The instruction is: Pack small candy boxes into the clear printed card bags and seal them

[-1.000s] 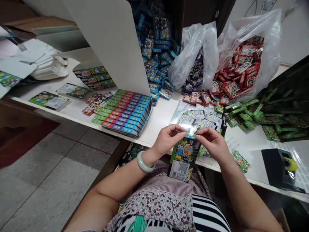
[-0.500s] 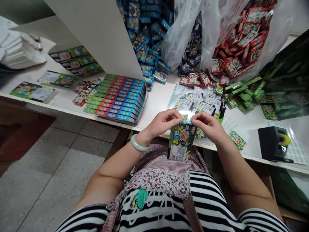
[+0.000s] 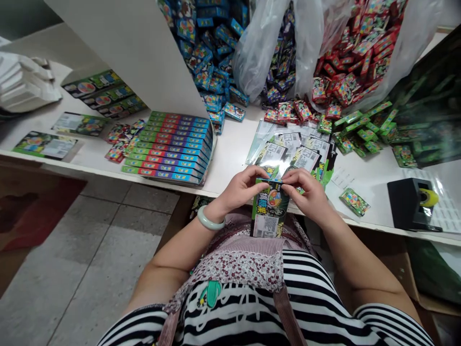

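Note:
A dark candy packet (image 3: 269, 207) with green edges, coloured lettering and a white label panel hangs in front of me at the table's edge. My left hand (image 3: 245, 189) pinches its top left corner between thumb and fingers. At the top right corner, my right hand (image 3: 305, 190) is closed on the same packet. Just beyond my fingers lies a loose spread of similar flat printed packets (image 3: 273, 154), overlapping one another. Whether anything sits inside the held packet cannot be seen.
Rows of small coloured boxes (image 3: 169, 149) stand stacked on my left. Heaps of blue boxes (image 3: 212, 79), red boxes (image 3: 355, 72) in a plastic bag, and green boxes (image 3: 367, 132) lie behind. A black tape dispenser (image 3: 406, 202) and a single green box (image 3: 355, 202) are on my right.
The left thumb has slid down onto the packet's front, and the fingers of both hands have shifted along its top edge. The head view has moved slightly.

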`<state>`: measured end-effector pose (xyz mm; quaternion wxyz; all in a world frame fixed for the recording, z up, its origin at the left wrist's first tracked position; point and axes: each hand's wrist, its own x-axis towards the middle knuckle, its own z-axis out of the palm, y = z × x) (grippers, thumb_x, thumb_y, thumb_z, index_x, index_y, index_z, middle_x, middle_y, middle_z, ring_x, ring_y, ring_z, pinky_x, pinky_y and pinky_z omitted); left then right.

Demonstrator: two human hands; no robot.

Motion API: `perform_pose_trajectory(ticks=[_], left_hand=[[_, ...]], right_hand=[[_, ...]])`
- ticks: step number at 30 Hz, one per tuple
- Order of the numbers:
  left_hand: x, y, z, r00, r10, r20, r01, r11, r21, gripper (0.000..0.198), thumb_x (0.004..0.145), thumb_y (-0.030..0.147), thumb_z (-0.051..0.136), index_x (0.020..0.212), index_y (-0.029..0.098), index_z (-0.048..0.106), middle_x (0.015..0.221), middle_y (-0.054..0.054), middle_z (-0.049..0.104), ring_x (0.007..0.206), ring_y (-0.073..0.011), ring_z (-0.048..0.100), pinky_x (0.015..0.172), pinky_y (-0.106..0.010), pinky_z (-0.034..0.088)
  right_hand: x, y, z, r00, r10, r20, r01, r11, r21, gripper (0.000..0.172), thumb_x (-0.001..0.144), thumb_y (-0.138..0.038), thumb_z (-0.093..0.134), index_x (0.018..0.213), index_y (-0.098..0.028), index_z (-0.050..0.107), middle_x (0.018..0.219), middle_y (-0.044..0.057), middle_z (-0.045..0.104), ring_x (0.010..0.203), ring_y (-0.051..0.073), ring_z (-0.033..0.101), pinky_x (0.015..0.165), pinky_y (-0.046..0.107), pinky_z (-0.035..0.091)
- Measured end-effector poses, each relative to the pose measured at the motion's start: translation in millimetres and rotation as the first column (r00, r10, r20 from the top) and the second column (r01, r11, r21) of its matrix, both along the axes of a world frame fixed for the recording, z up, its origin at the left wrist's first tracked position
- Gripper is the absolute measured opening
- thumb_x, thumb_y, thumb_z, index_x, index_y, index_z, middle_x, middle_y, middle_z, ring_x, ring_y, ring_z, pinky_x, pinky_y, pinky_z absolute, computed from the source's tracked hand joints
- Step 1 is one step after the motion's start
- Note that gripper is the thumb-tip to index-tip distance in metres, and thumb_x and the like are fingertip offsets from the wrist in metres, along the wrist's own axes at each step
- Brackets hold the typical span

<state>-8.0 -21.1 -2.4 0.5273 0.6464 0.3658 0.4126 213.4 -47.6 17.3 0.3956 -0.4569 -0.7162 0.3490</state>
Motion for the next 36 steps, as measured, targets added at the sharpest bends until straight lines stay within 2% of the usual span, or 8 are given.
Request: perform_pose_trajectory(ticks=[8, 12, 15, 18, 24, 29, 32, 36], left_hand=[[6.7, 1.8, -13.7, 0.991, 0.126, -0.039, -0.122, 0.988, 0.093, 0.017, 0.086, 0.035, 0.071, 0.092, 0.02, 0.068, 0.092, -0.002, 0.069, 0.09, -0.0156, 0.065, 0.083, -0.029, 0.054], [3.9, 8.1, -20.3, 0.977, 0.205, -0.057, -0.199, 0.975, 0.095, 0.013, 0.083, 0.032, 0.071, 0.088, 0.02, 0.068, 0.092, -0.002, 0.07, 0.091, -0.0159, 0.066, 0.084, -0.029, 0.055], [3.0, 11.4, -20.2, 0.974, 0.212, -0.083, -0.206, 0.976, 0.07, 0.01, 0.081, 0.03, 0.071, 0.084, 0.021, 0.068, 0.09, -0.002, 0.07, 0.09, -0.0161, 0.066, 0.082, -0.029, 0.055], [7.0, 12.6, -21.2, 0.972, 0.21, -0.1, -0.206, 0.977, 0.053, 0.01, 0.079, 0.029, 0.072, 0.085, 0.021, 0.069, 0.091, -0.002, 0.071, 0.09, -0.0163, 0.066, 0.083, -0.029, 0.055], [13.5, 13.6, -25.8, 0.967, 0.226, -0.121, -0.222, 0.974, 0.042, 0.014, 0.08, 0.031, 0.072, 0.09, 0.021, 0.069, 0.095, -0.003, 0.071, 0.091, -0.0166, 0.066, 0.082, -0.029, 0.055], [12.3, 14.4, -25.4, 0.972, 0.204, -0.118, -0.197, 0.978, 0.07, 0.015, 0.081, 0.032, 0.071, 0.09, 0.02, 0.067, 0.093, -0.002, 0.068, 0.09, -0.0152, 0.065, 0.081, -0.028, 0.054], [15.3, 13.3, -25.2, 0.98, 0.17, -0.1, -0.159, 0.981, 0.113, 0.015, 0.082, 0.032, 0.071, 0.089, 0.021, 0.065, 0.091, -0.001, 0.067, 0.089, -0.0147, 0.064, 0.081, -0.028, 0.054], [22.6, 9.5, -21.3, 0.986, 0.142, -0.09, -0.124, 0.975, 0.182, 0.014, 0.085, 0.032, 0.07, 0.089, 0.021, 0.062, 0.088, -0.001, 0.065, 0.085, -0.0143, 0.062, 0.079, -0.029, 0.052]], right_hand=[[-9.3, -3.8, -17.2, 0.996, -0.07, -0.056, 0.07, 0.998, -0.004, 0.011, 0.094, -0.029, 0.056, 0.1, -0.024, 0.063, 0.106, 0.007, 0.066, 0.103, 0.019, 0.062, 0.083, 0.034, 0.054], [48.3, 8.2, -26.9, 0.995, -0.104, -0.004, 0.103, 0.991, -0.089, 0.025, 0.091, -0.031, 0.061, 0.115, -0.024, 0.065, 0.123, 0.007, 0.066, 0.112, 0.02, 0.062, 0.092, 0.035, 0.052], [126.1, 17.9, -35.3, 0.788, -0.567, 0.239, 0.595, 0.802, -0.06, 0.021, 0.09, -0.025, 0.056, 0.104, -0.019, 0.07, 0.11, 0.01, 0.069, 0.097, 0.021, 0.065, 0.093, 0.038, 0.051], [188.9, 24.6, -48.2, 0.57, -0.626, 0.532, 0.769, 0.634, -0.077, 0.015, 0.082, -0.022, 0.064, 0.091, -0.016, 0.074, 0.111, 0.013, 0.069, 0.099, 0.025, 0.064, 0.099, 0.042, 0.045], [211.1, 24.8, -75.8, 0.617, -0.605, 0.504, 0.77, 0.596, -0.226, 0.006, 0.075, -0.026, 0.066, 0.076, -0.021, 0.069, 0.081, 0.002, 0.07, 0.08, 0.019, 0.063, 0.082, 0.034, 0.049], [211.6, 16.8, -64.9, 0.669, -0.645, 0.369, 0.743, 0.57, -0.351, 0.01, 0.078, -0.03, 0.06, 0.077, -0.021, 0.057, 0.074, -0.001, 0.063, 0.068, 0.014, 0.061, 0.067, 0.029, 0.052], [198.1, 11.5, -38.8, 0.711, -0.673, 0.202, 0.687, 0.605, -0.402, 0.017, 0.077, -0.035, 0.064, 0.076, -0.021, 0.054, 0.076, -0.001, 0.06, 0.072, 0.014, 0.061, 0.069, 0.029, 0.053], [132.4, 11.0, 8.1, 0.934, -0.347, -0.08, 0.3, 0.889, -0.346, 0.028, 0.079, -0.046, 0.071, 0.078, -0.022, 0.059, 0.085, 0.002, 0.064, 0.081, 0.016, 0.061, 0.08, 0.034, 0.053]])
